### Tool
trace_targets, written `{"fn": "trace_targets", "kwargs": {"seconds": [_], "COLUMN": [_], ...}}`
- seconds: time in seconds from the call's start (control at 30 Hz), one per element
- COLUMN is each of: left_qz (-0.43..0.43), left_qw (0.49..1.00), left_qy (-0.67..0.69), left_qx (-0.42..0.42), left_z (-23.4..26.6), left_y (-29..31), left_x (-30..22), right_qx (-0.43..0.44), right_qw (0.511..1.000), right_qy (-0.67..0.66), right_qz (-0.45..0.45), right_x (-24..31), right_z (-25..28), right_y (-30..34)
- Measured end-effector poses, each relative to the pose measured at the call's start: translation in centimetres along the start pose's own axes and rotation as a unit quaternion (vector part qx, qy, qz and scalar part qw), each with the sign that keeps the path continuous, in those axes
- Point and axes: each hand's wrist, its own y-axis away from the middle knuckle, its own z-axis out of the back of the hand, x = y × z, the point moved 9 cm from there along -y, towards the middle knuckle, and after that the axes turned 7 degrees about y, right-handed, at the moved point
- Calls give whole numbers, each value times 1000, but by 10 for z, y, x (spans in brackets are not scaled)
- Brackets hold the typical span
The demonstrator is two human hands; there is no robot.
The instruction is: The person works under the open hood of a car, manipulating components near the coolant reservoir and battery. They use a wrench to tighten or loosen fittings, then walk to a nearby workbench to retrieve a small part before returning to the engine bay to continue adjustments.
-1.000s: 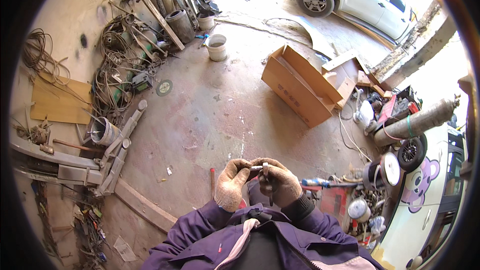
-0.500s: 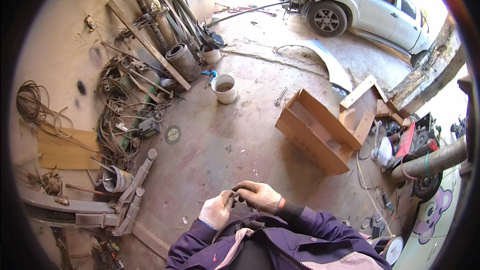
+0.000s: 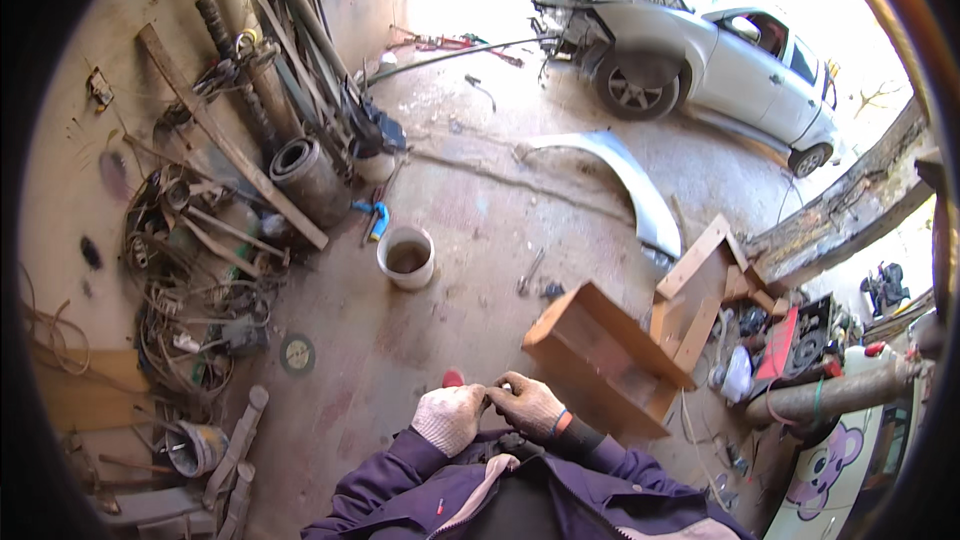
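My left hand [image 3: 449, 418], in a pale knitted work glove, is low in the middle, close to my jacket front. My right hand [image 3: 532, 406] wears a similar glove, soiled brown at the fingers, with an orange band at the wrist. Both hands are closed, their fingertips meeting in a pinch. Whatever sits between them is too small and covered to name; a tiny pale bit shows at the right fingertips. A small red patch [image 3: 453, 378] appears just beyond the left glove, and I cannot tell what it belongs to.
An open cardboard box [image 3: 600, 355] lies ahead right, near a wooden frame [image 3: 695, 260]. A white bucket [image 3: 407, 258] stands ahead left. Cables and pipes [image 3: 200, 260] crowd the left wall. Farther off are a loose silver fender [image 3: 635, 185] and a partly dismantled silver car [image 3: 690, 60].
My view has tilted upward and shifted, so the car, box and bucket sit lower and the floor items farther left. My hands stay together; the red patch has come into sight.
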Motion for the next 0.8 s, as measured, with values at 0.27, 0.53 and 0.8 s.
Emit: {"fn": "trace_targets", "kwargs": {"seconds": [0.27, 0.53, 0.8], "left_qz": [-15, 221, 537], "left_qw": [996, 972, 822], "left_qy": [9, -77, -20], "left_qx": [87, 34, 189], "left_z": [77, 95, 81], "left_y": [-227, -336, -278], "left_x": [59, 342, 521], "right_qx": [-79, -151, -133], "right_qw": [960, 867, 849], "right_qy": [-266, -468, -508], "right_qz": [-47, -76, -59], "right_x": [27, -35, 77], "right_z": [146, 300, 504], "right_y": [-153, -361, -530]}}
